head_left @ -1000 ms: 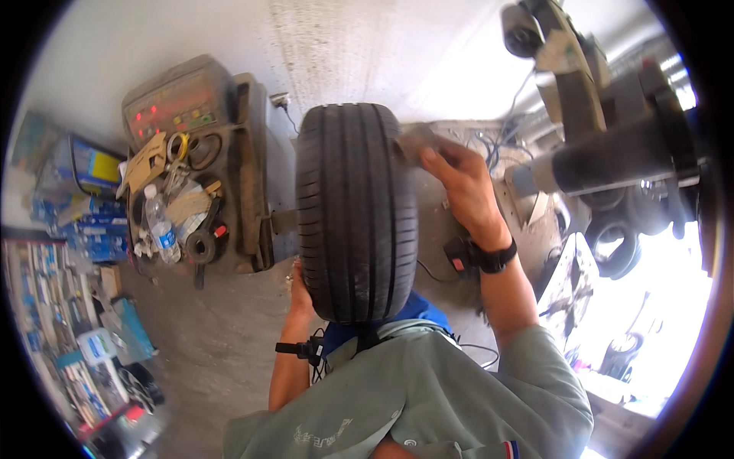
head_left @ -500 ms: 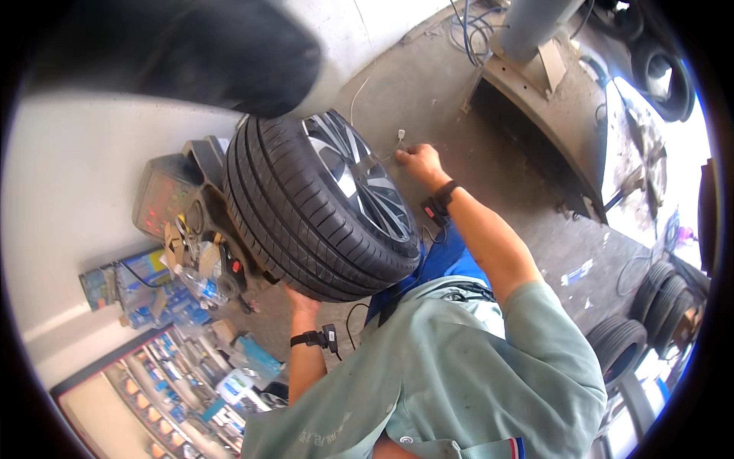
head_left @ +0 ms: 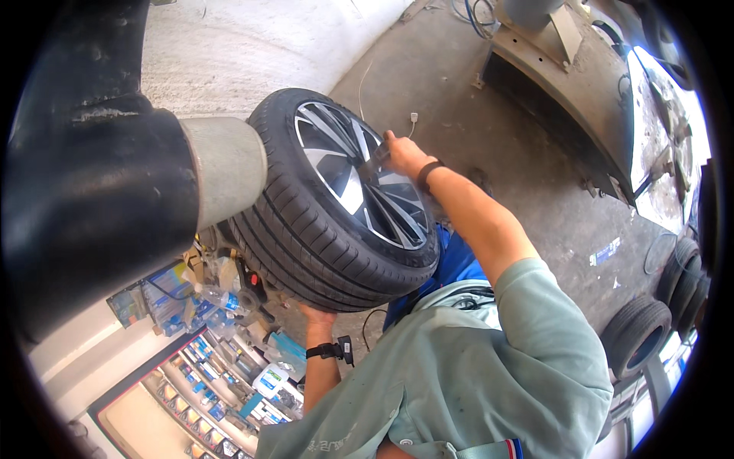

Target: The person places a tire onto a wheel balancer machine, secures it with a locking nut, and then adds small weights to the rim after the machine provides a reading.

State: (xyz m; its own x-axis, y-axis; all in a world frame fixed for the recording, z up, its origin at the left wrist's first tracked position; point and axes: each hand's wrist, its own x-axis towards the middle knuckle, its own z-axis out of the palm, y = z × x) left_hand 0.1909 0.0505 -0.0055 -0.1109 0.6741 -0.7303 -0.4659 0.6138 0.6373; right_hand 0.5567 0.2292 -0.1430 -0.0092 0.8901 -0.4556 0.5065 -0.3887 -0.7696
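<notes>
A wheel with a black tire (head_left: 294, 237) and a two-tone alloy rim (head_left: 344, 187) is tilted in front of my body. My right hand (head_left: 405, 154) is closed round a dark piece (head_left: 375, 162) at the rim's centre; I cannot make out exactly what it is. My left hand (head_left: 315, 312) grips the tire from underneath, its fingers partly hidden. Just left of the wheel, a thick black machine arm with a grey cylinder end (head_left: 225, 172) overlaps the view of the tire.
A cluttered tray with tools and a bottle (head_left: 225, 294) lies lower left, beside a shelving cabinet (head_left: 153, 405). A large metal machine base (head_left: 554, 99) stands upper right. Several tires (head_left: 634, 336) are at the right, and a cable crosses the concrete floor (head_left: 520, 222).
The wheel has turned from tread-on to showing its rim face. My right hand moved from beside the tread to the rim's centre. The view shifted, bringing the black machine arm in.
</notes>
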